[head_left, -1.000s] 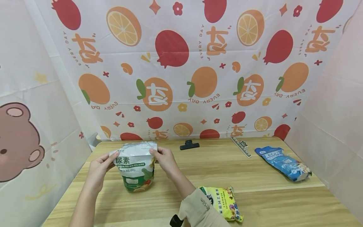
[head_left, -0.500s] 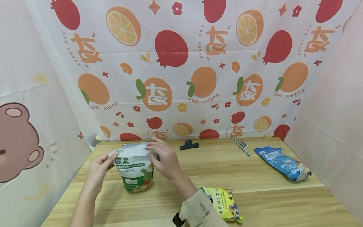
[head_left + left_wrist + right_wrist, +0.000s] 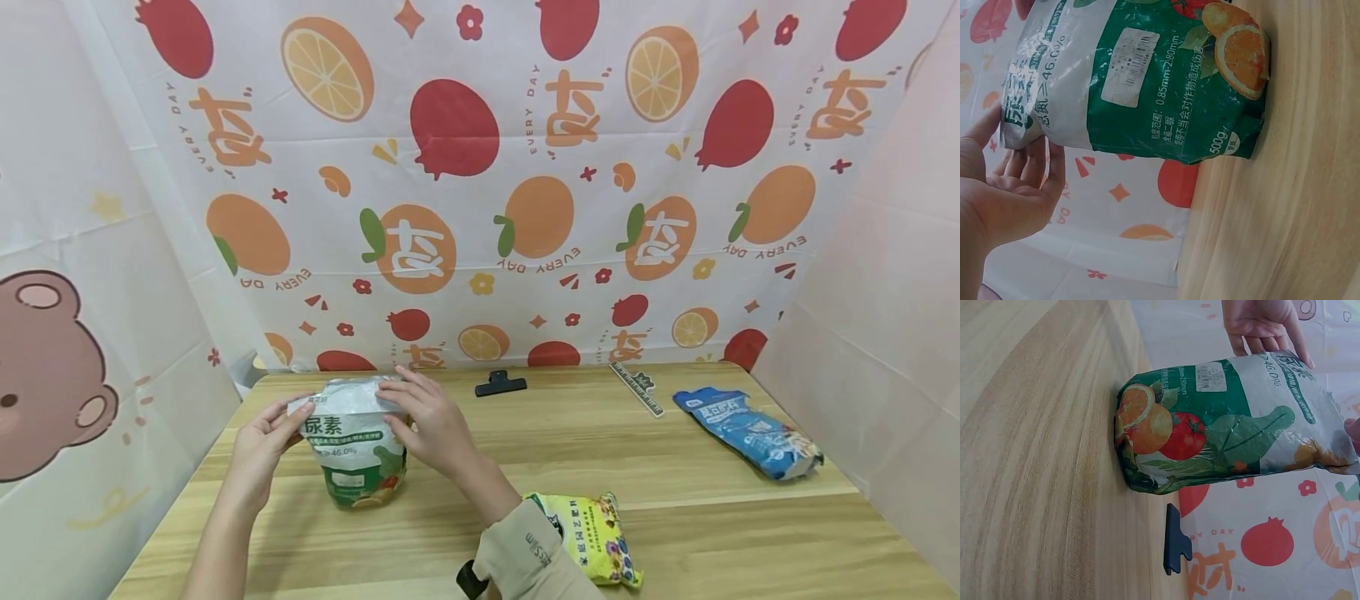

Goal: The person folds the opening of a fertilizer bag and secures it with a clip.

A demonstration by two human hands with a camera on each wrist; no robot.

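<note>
Left fingers point(image 3: 1055, 172) pinch the white-green bag point(image 3: 351, 454); spread right fingers point(image 3: 411, 393) touch it (only wrist views resolve its barcode point(image 3: 1136, 67)).

I logged: green bag point(image 3: 358, 458), pinched by left hand point(image 3: 258, 446), touched by right hand point(image 3: 435, 423); clip point(image 3: 501, 385); ruler point(image 3: 636, 387); yellow bag point(image 3: 591, 533); blue bag point(image 3: 753, 433).

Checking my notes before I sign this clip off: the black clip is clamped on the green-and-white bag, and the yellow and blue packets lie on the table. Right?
Not quite: the head view shows the black clip lying on the table near its back edge, apart from the green-and-white bag. The rest stands.
</note>
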